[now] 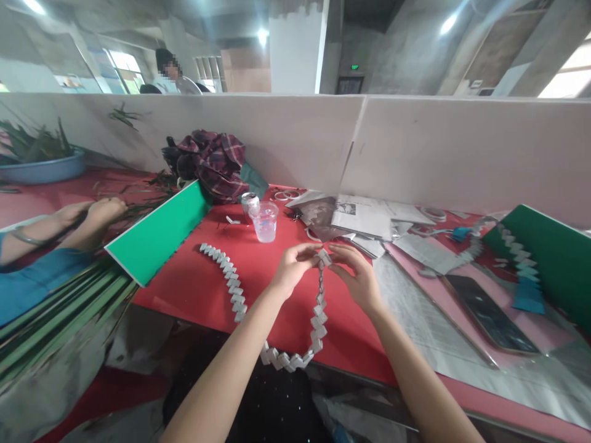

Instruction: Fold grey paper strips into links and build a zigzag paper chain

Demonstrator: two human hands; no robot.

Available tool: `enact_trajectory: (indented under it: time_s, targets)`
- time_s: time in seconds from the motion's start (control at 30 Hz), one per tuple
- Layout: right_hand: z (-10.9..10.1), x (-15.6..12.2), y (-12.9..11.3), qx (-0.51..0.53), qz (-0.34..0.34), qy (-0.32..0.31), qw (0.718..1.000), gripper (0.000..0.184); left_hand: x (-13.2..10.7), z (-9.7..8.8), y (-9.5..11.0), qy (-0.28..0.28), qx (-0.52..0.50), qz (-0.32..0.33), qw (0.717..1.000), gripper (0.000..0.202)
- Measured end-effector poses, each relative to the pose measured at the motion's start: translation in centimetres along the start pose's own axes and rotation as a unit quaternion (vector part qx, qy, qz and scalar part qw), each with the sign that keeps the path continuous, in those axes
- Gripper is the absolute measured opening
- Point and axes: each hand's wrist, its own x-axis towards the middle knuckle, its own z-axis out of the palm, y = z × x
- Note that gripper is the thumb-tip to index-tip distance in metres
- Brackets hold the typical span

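Note:
A long zigzag chain of folded white paper (317,332) hangs from my fingertips, loops down past the table's front edge and passes under my left forearm. Its other stretch curves up over the red tabletop on the left. My left hand (296,266) pinches the chain's top end from the left side. From the right, my right hand (354,274) has its thumb and fingers at the same end piece, closed on it. The chain's part below my left forearm is hidden.
A plastic cup (266,223) and a can (250,203) stand behind the chain. Green dividers (161,231) flank the place. Papers (362,215), a phone (489,312) and another folded chain (519,252) lie right. A co-worker's hands (99,215) are left, near long green leaves (64,301).

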Motion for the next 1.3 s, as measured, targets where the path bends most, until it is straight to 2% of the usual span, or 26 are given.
enact_trajectory:
  time_s: [0.13, 0.53, 0.8, 1.3]
  targets:
    - [-0.4, 0.0, -0.3, -0.028, -0.025, -0.03, 0.999, 0.036, -0.1, -0.6, 0.7, -0.046, -0.01, 0.0, 0.999, 0.038]
    - [-0.9, 0.2, -1.2, -0.033, -0.002, -0.095, 0.995, 0.036, -0.2, -1.4, 1.5, -0.035, 0.061, -0.043, 0.997, 0.05]
    - [-0.6, 0.1, -0.8, -0.027, -0.002, -0.087, 0.996, 0.032, -0.3, -1.7, 1.6, -0.033, 0.113, -0.038, 0.992, 0.046]
    - [-0.7, 0.2, -1.1, -0.036, -0.001, -0.087, 0.996, 0.03, -0.1, -2.0, 1.2, -0.046, 0.069, -0.047, 0.995, 0.045]
